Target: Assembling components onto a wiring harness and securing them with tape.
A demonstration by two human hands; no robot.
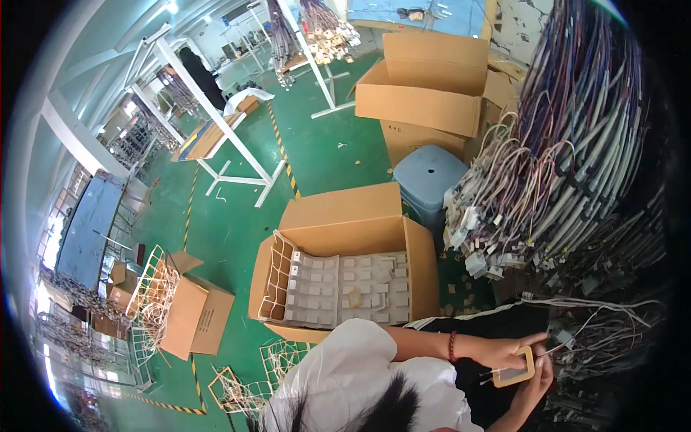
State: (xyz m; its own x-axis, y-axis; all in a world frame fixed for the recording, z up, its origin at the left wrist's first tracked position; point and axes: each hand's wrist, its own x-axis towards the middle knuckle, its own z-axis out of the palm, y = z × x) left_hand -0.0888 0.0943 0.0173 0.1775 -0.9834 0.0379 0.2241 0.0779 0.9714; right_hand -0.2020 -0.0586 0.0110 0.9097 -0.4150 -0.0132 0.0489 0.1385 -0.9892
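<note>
A small flat tan-rimmed rectangular piece (515,367) sits low at the right, pinched between both hands. The left hand (504,351) grips its upper edge; the right hand (536,385) cups it from below. Thin wires (576,338) trail beside it, under a hanging wire bundle (576,158). An open cardboard box (345,266) stands on the green floor (230,223) to the left.

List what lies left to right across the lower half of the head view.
Small carton on its side → open box of grey parts → left hand → tan frame → right hand.
</note>
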